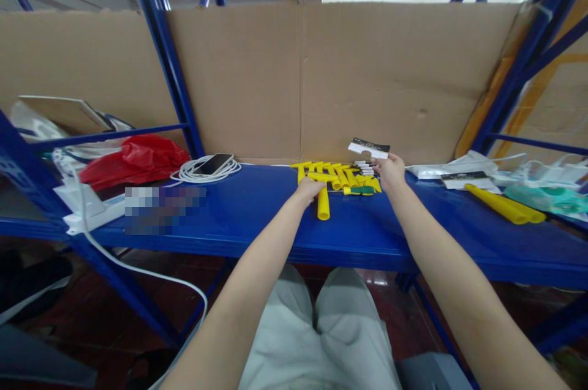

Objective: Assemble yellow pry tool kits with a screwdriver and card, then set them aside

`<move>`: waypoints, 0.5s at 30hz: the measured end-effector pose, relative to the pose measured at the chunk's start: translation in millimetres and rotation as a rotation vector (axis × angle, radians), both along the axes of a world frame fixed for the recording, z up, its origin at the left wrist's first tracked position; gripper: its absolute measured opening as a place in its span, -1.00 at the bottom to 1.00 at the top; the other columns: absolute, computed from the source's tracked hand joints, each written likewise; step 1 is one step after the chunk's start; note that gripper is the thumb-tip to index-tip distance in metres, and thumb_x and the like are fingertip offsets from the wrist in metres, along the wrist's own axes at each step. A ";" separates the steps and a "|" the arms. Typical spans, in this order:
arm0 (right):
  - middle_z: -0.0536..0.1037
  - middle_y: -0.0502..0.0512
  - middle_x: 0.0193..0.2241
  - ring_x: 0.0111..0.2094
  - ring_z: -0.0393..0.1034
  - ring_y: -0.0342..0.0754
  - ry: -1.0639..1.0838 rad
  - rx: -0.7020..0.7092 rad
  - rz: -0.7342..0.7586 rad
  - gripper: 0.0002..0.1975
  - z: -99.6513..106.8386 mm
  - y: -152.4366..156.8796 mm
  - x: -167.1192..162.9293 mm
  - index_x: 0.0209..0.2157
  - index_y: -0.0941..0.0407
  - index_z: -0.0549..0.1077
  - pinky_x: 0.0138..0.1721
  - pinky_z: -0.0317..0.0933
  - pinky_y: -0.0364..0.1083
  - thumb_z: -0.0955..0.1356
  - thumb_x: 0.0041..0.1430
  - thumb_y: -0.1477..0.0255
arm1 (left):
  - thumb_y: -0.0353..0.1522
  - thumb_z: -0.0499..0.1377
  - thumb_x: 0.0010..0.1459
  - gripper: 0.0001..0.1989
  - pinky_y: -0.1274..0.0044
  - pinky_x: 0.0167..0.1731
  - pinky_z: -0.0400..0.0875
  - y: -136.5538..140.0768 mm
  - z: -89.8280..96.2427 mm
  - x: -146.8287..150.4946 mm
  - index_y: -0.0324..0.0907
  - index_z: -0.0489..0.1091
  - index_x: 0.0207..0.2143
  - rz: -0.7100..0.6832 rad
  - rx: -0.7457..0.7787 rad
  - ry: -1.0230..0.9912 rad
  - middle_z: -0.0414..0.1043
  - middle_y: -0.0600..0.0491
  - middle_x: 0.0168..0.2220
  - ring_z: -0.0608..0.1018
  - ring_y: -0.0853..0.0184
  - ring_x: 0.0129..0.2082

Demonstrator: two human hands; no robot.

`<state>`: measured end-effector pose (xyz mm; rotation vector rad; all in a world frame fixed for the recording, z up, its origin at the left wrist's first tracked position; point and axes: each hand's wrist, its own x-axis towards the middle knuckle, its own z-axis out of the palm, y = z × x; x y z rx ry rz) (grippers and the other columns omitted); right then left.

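Observation:
My left hand (309,190) is closed on a yellow T-shaped plastic piece (324,205), whose round tube end points toward me above the blue shelf (257,209). My right hand (390,169), raised a little higher, pinches a black-and-white printed card (369,148) with a curved cutout along its lower edge. Several similar yellow pieces (337,176) lie in a row just beyond my left hand. Between the hands rests a screwdriver with a green and yellow handle (359,191). Small black-and-white items (366,168) sit behind it, too small to make out.
A phone (215,164) lies on a coiled white cable (193,174) at the left, near a red plastic bag (138,160). At the right are yellow tubes (505,205), another card (471,181) and a green bag (544,199). Cardboard (239,84) and blue posts (168,59) bound the shelf.

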<state>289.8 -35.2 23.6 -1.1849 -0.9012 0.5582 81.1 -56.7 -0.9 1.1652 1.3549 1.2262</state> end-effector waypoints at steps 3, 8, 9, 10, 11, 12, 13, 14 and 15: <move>0.54 0.09 -0.31 -0.23 0.49 -0.11 -0.036 0.039 0.133 -0.82 0.2 -5.4 -5.8 -0.31 0.14 0.33 -0.29 0.38 -0.17 0.28 0.00 0.62 | -0.54 0.23 0.02 -0.91 0.54 -0.41 0.46 -1.8 6.7 1.9 -0.22 0.41 -0.46 -0.038 -0.086 -0.172 0.43 0.04 -0.56 0.56 0.31 -0.44; 0.53 -0.02 -0.43 -0.35 0.49 -0.18 0.035 0.072 0.274 -0.85 4.4 -15.6 -14.4 -0.41 0.11 0.29 -0.25 0.37 -0.14 0.35 0.05 0.60 | -0.54 0.17 0.11 -0.93 0.59 -0.41 0.47 2.6 12.2 -1.0 -0.26 0.42 -0.41 -0.042 -0.068 -0.516 0.48 0.03 -0.50 0.52 0.43 -0.54; 0.53 -0.03 -0.44 -0.37 0.48 -0.19 0.044 0.074 0.294 -0.85 5.5 -16.9 -15.2 -0.41 0.10 0.29 -0.25 0.37 -0.14 0.35 0.07 0.59 | -0.54 0.16 0.13 -0.92 0.59 -0.40 0.49 4.3 12.3 -1.7 -0.26 0.43 -0.40 -0.027 -0.054 -0.555 0.50 0.02 -0.48 0.53 0.42 -0.53; 0.52 -0.05 -0.45 -0.40 0.46 -0.20 0.054 0.075 0.312 -0.85 6.4 -18.0 -15.7 -0.41 0.10 0.29 -0.26 0.36 -0.15 0.35 0.09 0.58 | -0.53 0.14 0.14 -0.91 0.58 -0.38 0.50 6.3 12.1 -2.4 -0.27 0.44 -0.38 -0.009 -0.037 -0.591 0.52 0.00 -0.46 0.55 0.42 -0.51; 0.51 -0.06 -0.47 -0.43 0.44 -0.22 0.067 0.077 0.326 -0.85 7.2 -18.9 -15.9 -0.42 0.10 0.28 -0.28 0.36 -0.16 0.34 0.12 0.58 | -0.53 0.14 0.15 -0.91 0.59 -0.36 0.51 8.5 11.9 -2.9 -0.27 0.44 -0.36 0.014 -0.016 -0.621 0.53 -0.01 -0.43 0.57 0.40 -0.48; 0.50 -0.07 -0.49 -0.46 0.42 -0.23 0.081 0.078 0.338 -0.85 7.8 -19.6 -16.0 -0.43 0.11 0.28 -0.29 0.35 -0.18 0.34 0.14 0.58 | -0.53 0.14 0.15 -0.90 0.59 -0.34 0.51 11.1 11.5 -3.4 -0.28 0.45 -0.34 0.035 0.002 -0.641 0.55 -0.02 -0.41 0.59 0.39 -0.45; 0.49 -0.08 -0.51 -0.50 0.39 -0.25 0.093 0.080 0.350 -0.83 8.3 -20.2 -16.1 -0.45 0.11 0.27 -0.31 0.35 -0.19 0.33 0.15 0.58 | -0.52 0.14 0.15 -0.90 0.58 -0.32 0.52 13.8 11.3 -4.0 -0.28 0.46 -0.31 0.052 0.015 -0.647 0.56 -0.03 -0.40 0.61 0.37 -0.42; 0.47 -0.09 -0.53 -0.52 0.36 -0.26 0.101 0.081 0.360 -0.81 8.7 -20.7 -16.2 -0.47 0.11 0.26 -0.33 0.34 -0.21 0.33 0.16 0.57 | -0.52 0.15 0.14 -0.89 0.57 -0.31 0.52 16.8 11.2 -4.6 -0.27 0.47 -0.29 0.073 0.023 -0.641 0.57 -0.03 -0.39 0.62 0.36 -0.41; 0.45 -0.10 -0.55 -0.55 0.34 -0.27 0.105 0.081 0.373 -0.79 9.0 -21.3 -16.4 -0.49 0.11 0.24 -0.35 0.33 -0.23 0.34 0.17 0.56 | -0.51 0.17 0.12 -0.88 0.56 -0.31 0.52 19.9 11.4 -5.3 -0.28 0.48 -0.27 0.092 0.025 -0.630 0.57 -0.03 -0.39 0.62 0.35 -0.41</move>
